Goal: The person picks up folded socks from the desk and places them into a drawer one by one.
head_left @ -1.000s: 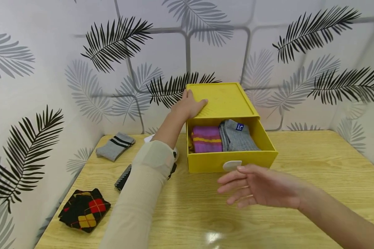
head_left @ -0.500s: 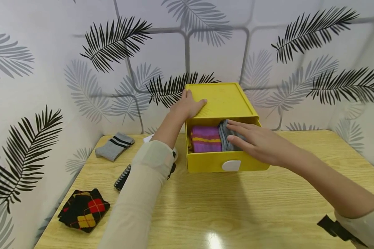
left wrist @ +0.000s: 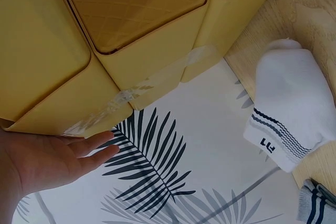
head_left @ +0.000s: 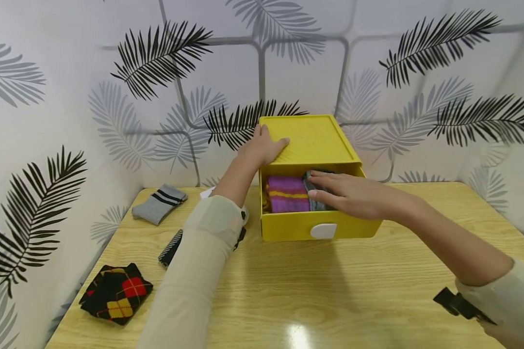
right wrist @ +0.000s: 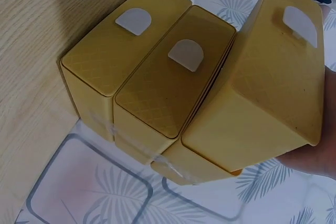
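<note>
A yellow drawer box (head_left: 312,138) stands against the wall, its top drawer (head_left: 284,229) pulled out. Inside lie a purple sock with a yellow stripe (head_left: 288,196) and, to its right, a grey sock (head_left: 316,201). My left hand (head_left: 262,148) rests on the box's upper left edge; in the left wrist view its fingers (left wrist: 100,153) extend straight along the side. My right hand (head_left: 353,194) lies over the grey sock with nearly straight fingers, covering most of it. In the right wrist view, the pulled-out drawer (right wrist: 262,77) hides most of that hand.
Left on the wooden table (head_left: 297,291) lie a grey sock with black stripes (head_left: 160,203), a black-and-white patterned sock (head_left: 171,248) and a folded argyle sock (head_left: 117,293). A white sock (left wrist: 294,98) shows in the left wrist view. Two shut drawers (right wrist: 157,66) sit below the pulled-out one.
My right hand has moved up from in front of the drawer to over the grey sock, then slightly left. The left hand has stayed on the box.
</note>
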The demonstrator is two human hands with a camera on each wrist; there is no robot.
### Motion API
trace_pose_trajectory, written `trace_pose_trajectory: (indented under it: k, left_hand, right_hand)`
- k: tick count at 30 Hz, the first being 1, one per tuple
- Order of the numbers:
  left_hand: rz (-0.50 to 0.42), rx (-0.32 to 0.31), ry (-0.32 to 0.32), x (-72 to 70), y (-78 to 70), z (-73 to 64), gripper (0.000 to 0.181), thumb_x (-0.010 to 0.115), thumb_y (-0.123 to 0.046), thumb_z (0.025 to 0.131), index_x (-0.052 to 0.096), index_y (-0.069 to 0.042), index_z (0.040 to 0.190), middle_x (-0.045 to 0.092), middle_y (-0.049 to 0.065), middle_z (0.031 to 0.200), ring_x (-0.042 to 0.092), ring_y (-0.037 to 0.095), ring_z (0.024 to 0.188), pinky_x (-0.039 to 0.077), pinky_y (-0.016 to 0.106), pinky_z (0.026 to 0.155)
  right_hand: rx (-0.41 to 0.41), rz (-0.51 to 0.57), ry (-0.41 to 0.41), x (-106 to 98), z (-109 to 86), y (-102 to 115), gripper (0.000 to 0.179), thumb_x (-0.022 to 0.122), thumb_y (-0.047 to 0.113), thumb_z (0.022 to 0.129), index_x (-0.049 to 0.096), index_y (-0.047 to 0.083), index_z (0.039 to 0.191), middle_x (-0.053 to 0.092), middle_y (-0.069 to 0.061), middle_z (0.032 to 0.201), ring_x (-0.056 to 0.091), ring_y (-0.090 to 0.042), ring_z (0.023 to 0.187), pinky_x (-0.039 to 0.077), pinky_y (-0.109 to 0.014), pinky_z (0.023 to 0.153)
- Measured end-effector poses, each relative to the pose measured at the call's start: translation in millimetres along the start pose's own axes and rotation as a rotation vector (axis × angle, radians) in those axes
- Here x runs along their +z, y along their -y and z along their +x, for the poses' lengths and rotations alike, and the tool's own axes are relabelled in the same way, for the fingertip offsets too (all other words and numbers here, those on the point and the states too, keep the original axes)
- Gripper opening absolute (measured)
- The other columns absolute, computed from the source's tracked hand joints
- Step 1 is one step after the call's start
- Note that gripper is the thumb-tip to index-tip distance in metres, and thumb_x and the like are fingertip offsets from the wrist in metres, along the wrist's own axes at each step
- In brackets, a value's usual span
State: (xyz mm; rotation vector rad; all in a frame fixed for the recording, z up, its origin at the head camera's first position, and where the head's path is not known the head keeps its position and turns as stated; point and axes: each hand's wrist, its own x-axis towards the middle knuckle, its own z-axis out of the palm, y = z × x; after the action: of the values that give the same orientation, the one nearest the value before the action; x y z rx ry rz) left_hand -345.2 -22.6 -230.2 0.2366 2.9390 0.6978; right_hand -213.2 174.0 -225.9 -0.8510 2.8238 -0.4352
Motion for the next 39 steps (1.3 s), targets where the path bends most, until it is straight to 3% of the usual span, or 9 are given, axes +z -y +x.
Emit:
trace_pose_trajectory:
  k: [3,6,9,11,14,18,22,28,39]
  left_hand:
    - [0.002,-0.003,0.005,0.2,0.6,0.6,0.082,0.029,-0.060,0.092,-0.006,-0.012,0.148,-0.009,0.003,0.153,0.014,0.030,0.136,0.016,0.047,0.106]
    - [0.003,0.002,0.009,0.5,0.6,1.1,0.082,0.029,-0.060,0.092,-0.006,-0.012,0.148,-0.009,0.003,0.153,0.013,0.030,0.136,0.016,0.048,0.106]
    - [0.003,0.010,0.014,0.4,-0.1,1.3,0.082,0.028,-0.060,0.092,-0.007,-0.012,0.148,-0.010,0.003,0.153,0.012,0.030,0.136,0.016,0.048,0.106]
    - [0.000,0.013,0.013,0.1,-0.5,1.0,0.082,0.028,-0.060,0.092,-0.007,-0.012,0.148,-0.010,0.003,0.153,0.013,0.030,0.136,0.016,0.047,0.106]
    - [-0.001,0.013,0.014,-0.4,-0.7,0.9,0.082,0.028,-0.061,0.092,-0.007,-0.011,0.148,-0.010,0.003,0.153,0.014,0.030,0.136,0.017,0.047,0.106]
    - [0.000,0.006,0.013,-0.9,-0.1,0.6,0.082,0.028,-0.061,0.092,-0.007,-0.012,0.148,-0.010,0.003,0.153,0.014,0.030,0.136,0.017,0.046,0.106]
    - [-0.001,0.004,0.016,-0.3,0.7,1.0,0.082,0.028,-0.061,0.092,-0.007,-0.012,0.148,-0.010,0.003,0.153,0.015,0.030,0.135,0.018,0.046,0.106]
    - [0.001,0.003,0.020,0.7,0.1,1.7,0.083,0.029,-0.061,0.091,-0.007,-0.012,0.148,-0.010,0.003,0.153,0.016,0.030,0.135,0.018,0.046,0.105]
    - [0.002,0.005,0.018,-1.2,0.6,0.8,0.082,0.028,-0.060,0.092,-0.007,-0.012,0.148,-0.010,0.003,0.153,0.015,0.031,0.135,0.017,0.048,0.106]
  right_hand:
    - [-0.009,0.025,-0.075,0.0,-6.9,1.9,0.062,0.033,0.050,0.097,0.032,0.010,0.144,0.029,-0.006,0.146,0.024,-0.032,0.132,0.020,-0.054,0.102]
    - [-0.087,0.097,-0.239,2.0,-20.2,6.9,0.045,0.043,0.035,0.098,0.047,0.008,0.134,0.047,-0.005,0.134,0.044,-0.026,0.118,0.036,-0.046,0.095]
    - [-0.208,0.337,-0.313,9.6,-36.6,16.1,0.027,0.047,0.017,0.098,0.060,0.007,0.118,0.061,-0.006,0.114,0.057,-0.020,0.096,0.047,-0.036,0.081]
    - [-0.292,0.611,-0.212,18.9,-45.6,22.2,0.024,0.044,0.010,0.098,0.062,0.003,0.112,0.063,-0.010,0.105,0.060,-0.021,0.088,0.050,-0.034,0.075]
    - [-0.305,1.079,0.098,39.6,-52.0,27.1,0.030,0.035,0.011,0.101,0.059,-0.003,0.113,0.061,-0.017,0.106,0.061,-0.025,0.087,0.050,-0.035,0.077]
    - [-0.083,1.486,0.397,68.5,-47.7,22.5,0.040,0.030,0.026,0.102,0.056,-0.001,0.117,0.058,-0.014,0.114,0.060,-0.023,0.094,0.048,-0.034,0.082]
    - [0.124,1.725,0.430,83.4,-38.6,9.9,0.049,0.029,0.041,0.099,0.050,0.003,0.122,0.054,-0.010,0.123,0.054,-0.024,0.107,0.042,-0.033,0.092]
    - [0.113,1.882,0.444,83.1,-30.2,-4.6,0.052,0.027,0.043,0.099,0.052,0.003,0.122,0.052,-0.011,0.128,0.050,-0.023,0.114,0.035,-0.031,0.099]
    - [0.135,1.854,0.509,67.6,-21.3,-6.6,0.058,0.026,0.045,0.099,0.049,0.000,0.126,0.050,-0.012,0.130,0.047,-0.026,0.119,0.033,-0.035,0.100]
